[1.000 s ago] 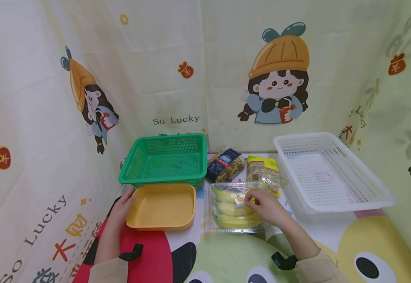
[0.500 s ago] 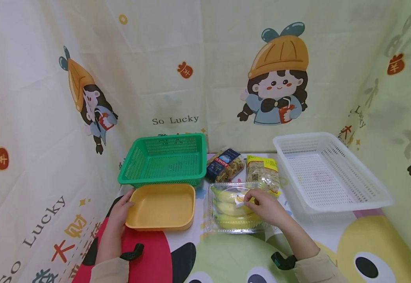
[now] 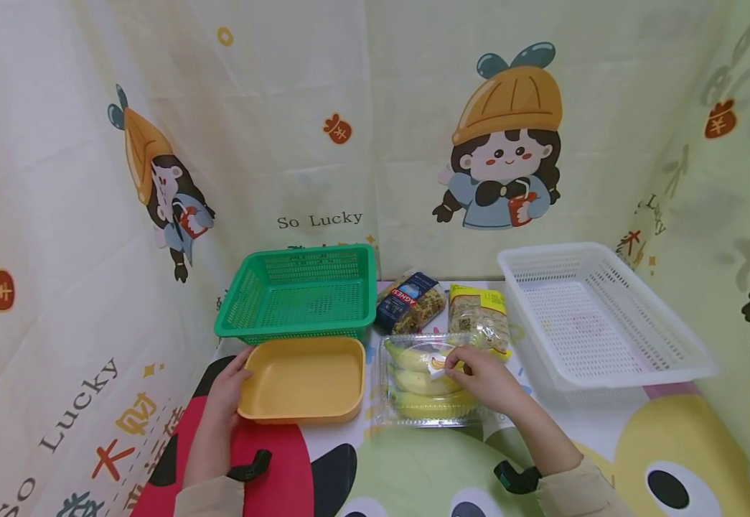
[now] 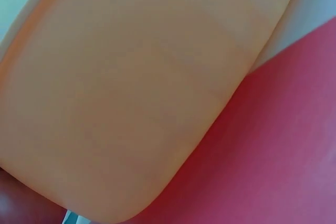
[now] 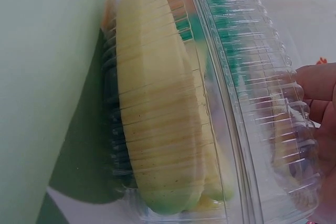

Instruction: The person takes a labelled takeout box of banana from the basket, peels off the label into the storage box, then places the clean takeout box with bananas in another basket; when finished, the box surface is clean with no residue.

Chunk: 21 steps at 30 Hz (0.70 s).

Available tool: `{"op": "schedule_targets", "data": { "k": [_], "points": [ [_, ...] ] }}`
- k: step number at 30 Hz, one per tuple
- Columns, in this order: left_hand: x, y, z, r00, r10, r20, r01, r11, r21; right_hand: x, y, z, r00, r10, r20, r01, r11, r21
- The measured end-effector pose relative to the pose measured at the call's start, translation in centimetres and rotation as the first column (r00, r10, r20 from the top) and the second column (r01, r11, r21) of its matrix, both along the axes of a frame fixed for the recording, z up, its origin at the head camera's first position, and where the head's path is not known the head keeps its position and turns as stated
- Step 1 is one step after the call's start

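At the left end of an orange plastic tray [image 3: 303, 380], my left hand [image 3: 225, 384] grips the rim, thumb toward the inside. Only the tray [image 4: 131, 93] fills most of the left wrist view. Over a clear clamshell box [image 3: 384, 402] of bananas [image 3: 429, 391], my right hand [image 3: 487, 377] has its fingers bent and pinches the edge of a small white label [image 3: 438, 365] with a banana picture on the lid. From the side, the right wrist view shows the bananas [image 5: 152, 103] through the ribbed plastic, with fingers [image 5: 317, 82] at the lid.
Behind the tray stands a green basket [image 3: 232, 332]. An AGNESI pasta bag [image 3: 411, 301] and a yellow-topped bag [image 3: 478, 316] lie behind the box. To the right is a white basket [image 3: 639, 377]. A printed curtain [image 3: 407, 143] encloses the table.
In the last half second my left hand and the orange tray have shifted slightly right, closer to the clear box. My right hand and the box stay where they were.
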<state>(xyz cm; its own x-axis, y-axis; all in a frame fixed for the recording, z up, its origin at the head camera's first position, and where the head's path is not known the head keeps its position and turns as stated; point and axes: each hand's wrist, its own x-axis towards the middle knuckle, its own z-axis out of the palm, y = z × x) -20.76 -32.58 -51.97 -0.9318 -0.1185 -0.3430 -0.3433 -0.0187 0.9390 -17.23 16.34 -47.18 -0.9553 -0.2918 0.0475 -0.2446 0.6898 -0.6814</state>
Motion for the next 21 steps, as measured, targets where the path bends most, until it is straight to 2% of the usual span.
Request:
{"op": "schedule_targets", "data": {
  "k": [8,10,12,16,18,21],
  "points": [
    [0.2,0.6,-0.3,1.0,0.002,-0.01,-0.002,1.0,0.001,0.0,0.0,0.1,1.0,-0.005,0.009,0.005,1.0,-0.002],
    [0.3,0.6,-0.1,1.0,0.001,-0.014,0.0,0.999,0.048,0.0,0.0,0.2,1.0,-0.003,0.008,0.003,1.0,-0.004],
    [0.5,0.6,0.1,1.0,0.002,-0.017,0.001,0.99,0.138,0.0,0.0,0.2,1.0,0.002,0.008,-0.002,1.0,-0.007],
    [1.1,0.5,0.4,0.998,-0.033,-0.057,0.049,0.949,0.312,0.0,0.0,0.2,1.0,0.013,0.007,-0.013,1.0,-0.011],
    [1.3,0.5,0.4,0.995,-0.052,-0.08,0.076,0.936,0.344,-0.1,0.0,0.3,1.0,0.016,0.011,-0.016,1.0,-0.017],
    [1.4,0.5,0.2,0.992,-0.069,-0.103,0.101,0.933,0.345,-0.1,0.0,0.4,1.0,0.02,0.018,-0.019,0.999,-0.03]
  ]
}}
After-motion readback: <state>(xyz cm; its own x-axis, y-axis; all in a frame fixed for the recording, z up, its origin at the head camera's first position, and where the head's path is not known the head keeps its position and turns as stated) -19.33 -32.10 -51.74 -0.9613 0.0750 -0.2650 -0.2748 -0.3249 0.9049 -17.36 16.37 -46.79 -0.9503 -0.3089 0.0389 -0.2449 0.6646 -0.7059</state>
